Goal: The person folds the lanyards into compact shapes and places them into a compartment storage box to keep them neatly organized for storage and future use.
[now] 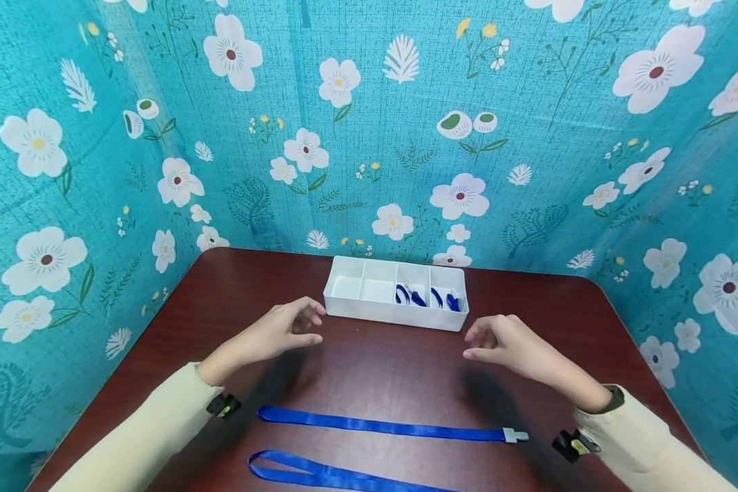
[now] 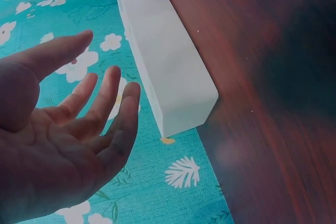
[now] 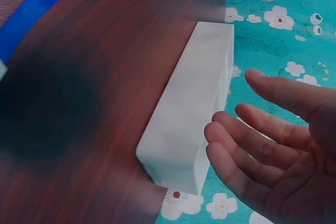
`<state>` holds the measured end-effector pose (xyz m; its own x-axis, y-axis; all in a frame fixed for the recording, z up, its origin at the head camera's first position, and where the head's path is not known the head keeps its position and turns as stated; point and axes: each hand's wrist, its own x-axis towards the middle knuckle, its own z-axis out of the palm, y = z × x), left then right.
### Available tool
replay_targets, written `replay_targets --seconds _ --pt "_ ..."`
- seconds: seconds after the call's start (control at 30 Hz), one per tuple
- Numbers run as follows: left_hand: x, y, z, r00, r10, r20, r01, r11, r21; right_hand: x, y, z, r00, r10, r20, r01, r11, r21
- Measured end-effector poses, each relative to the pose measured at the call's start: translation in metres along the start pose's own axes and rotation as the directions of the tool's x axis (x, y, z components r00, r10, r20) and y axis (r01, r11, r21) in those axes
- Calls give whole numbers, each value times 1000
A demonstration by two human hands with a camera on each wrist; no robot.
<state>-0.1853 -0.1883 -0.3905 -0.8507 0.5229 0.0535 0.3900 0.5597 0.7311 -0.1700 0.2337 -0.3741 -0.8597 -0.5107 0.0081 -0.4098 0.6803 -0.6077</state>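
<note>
A white box with several compartments stands at the back of the table. Its two right compartments hold small blue-and-white pieces; the two left ones show bare floors. My left hand hovers by the box's left end, fingers loosely bent and holding nothing. By the right end, my right hand is likewise relaxed and bare. In both wrist views, the box's outer wall shows beyond the fingers. Nearer me lies a flat blue lanyard with a pale clip at its right end.
A second blue lanyard, looped at its left end, lies at the front and runs out of the head view. The dark reddish table is bordered by a teal floral curtain at the back and sides.
</note>
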Motion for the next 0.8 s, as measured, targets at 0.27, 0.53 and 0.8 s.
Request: replay_targets --seconds 0.27,0.53,0.8 --pt "-19 -5 3 990 -16 137 13 1000 21 -17 12 4 993 -8 118 1 998 61" --pt "-34 -11 3 968 -18 250 9 999 38 -33 26 12 975 5 222 -27 995 94" --pt "-48 -25 11 939 -65 339 55 998 39 -47 40 25 950 39 309 -84 988 132"
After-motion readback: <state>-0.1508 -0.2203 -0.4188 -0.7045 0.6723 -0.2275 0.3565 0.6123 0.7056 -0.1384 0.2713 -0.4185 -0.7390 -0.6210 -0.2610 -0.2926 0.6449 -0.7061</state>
